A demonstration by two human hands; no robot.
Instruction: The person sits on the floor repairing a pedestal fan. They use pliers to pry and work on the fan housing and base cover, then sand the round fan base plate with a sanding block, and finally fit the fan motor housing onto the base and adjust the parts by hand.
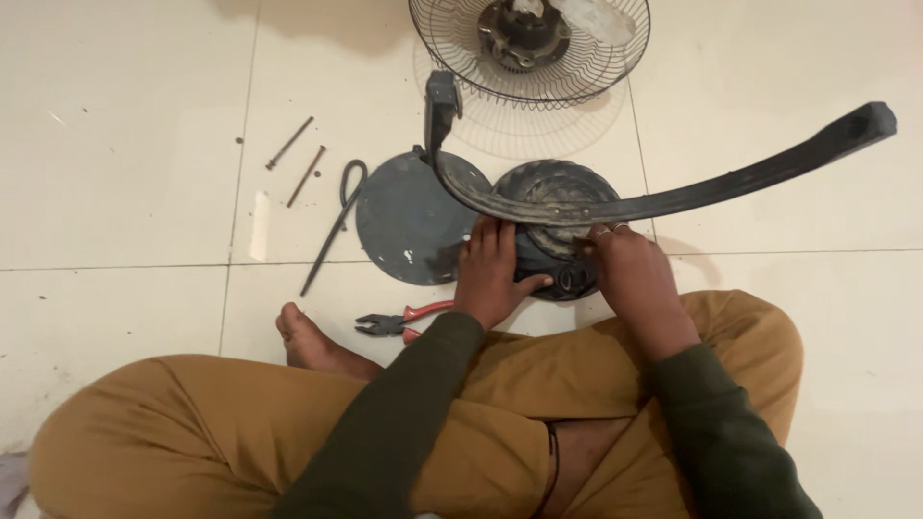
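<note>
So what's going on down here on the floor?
A person sits cross-legged on the tiled floor, both hands on a round dark fan part with a long curved black bar fixed across it. The left hand presses its near edge; the right hand grips the other side. A flat grey disc lies beside it, a wire fan guard beyond. Red-handled pliers, two rusty bolts and a bent rod lie to the left.
</note>
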